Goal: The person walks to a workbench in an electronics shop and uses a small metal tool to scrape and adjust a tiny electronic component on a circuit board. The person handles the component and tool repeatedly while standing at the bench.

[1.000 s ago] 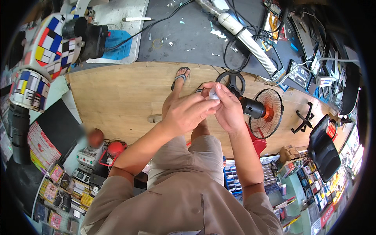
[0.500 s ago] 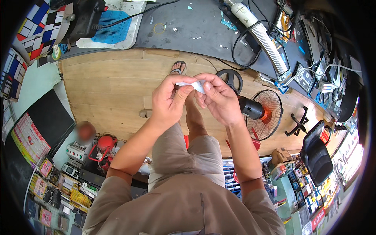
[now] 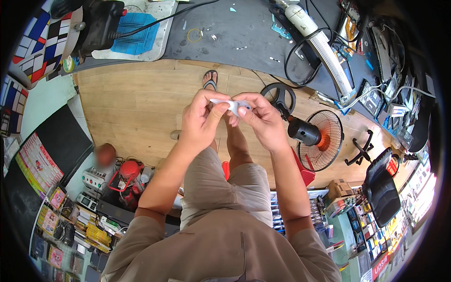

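Both hands meet in front of me, above the floor, on a small, thin, whitish piece that looks like a folded packet or film; its exact kind cannot be made out. My left hand pinches one end between thumb and fingers. At the other end, the thumb and fingers of my right hand are closed on it, and a small dark spot shows beside that thumb. Fingers hide much of the piece.
A dark workbench runs along the far side, with a blue mat, a white lamp-like tube, and loose cables. Right of my hands stands a fan; a black chair is farther right. Red equipment sits at lower left.
The whitish piece has turned slightly, and a dark spot on it now shows by my right thumb. My right fingers have shifted a little on it; the view has moved slightly.
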The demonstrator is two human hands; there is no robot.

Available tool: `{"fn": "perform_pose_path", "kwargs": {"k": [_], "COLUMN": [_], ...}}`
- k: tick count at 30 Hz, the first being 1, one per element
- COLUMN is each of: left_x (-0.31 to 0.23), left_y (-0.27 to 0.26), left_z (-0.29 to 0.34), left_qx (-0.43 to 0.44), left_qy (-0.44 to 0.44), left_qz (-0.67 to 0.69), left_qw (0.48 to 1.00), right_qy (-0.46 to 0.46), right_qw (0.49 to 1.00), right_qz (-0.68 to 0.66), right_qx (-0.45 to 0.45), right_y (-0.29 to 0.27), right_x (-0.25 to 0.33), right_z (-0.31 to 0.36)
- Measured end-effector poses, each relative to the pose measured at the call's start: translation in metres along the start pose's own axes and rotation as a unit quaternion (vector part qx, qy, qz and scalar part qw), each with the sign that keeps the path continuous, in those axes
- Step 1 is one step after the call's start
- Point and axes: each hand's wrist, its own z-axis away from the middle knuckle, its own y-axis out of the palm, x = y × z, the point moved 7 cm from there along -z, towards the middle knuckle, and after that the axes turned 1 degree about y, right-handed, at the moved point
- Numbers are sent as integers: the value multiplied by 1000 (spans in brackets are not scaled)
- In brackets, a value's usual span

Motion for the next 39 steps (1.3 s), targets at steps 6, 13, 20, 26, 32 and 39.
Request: {"fn": "perform_pose_path", "kwargs": {"k": [6, 13, 20, 26, 32, 39], "left_x": [-36, -67, -62, -52, -40, -56], "left_y": [0, -4, -11, -14, -16, -16], "left_z": [-5, -19, -23, -16, -9, -10], "left_qx": [159, 221, 256, 261, 251, 210], "left_qy": [200, 312, 220, 118, -51, 187], "left_qz": [-226, -398, -375, -243, -102, -224], "left_qw": [940, 834, 863, 927, 961, 933], "right_qy": [123, -43, -150, -176, -200, -179], "right_qw": [977, 933, 887, 880, 873, 894], "right_qz": [143, 339, 430, 434, 439, 400], "right_qx": [99, 114, 79, 75, 76, 93], "right_y": [1, 25, 40, 47, 48, 52], "right_x": [15, 54, 71, 76, 80, 73], "right_z": [1, -7, -2, 6, 9, 13]}}
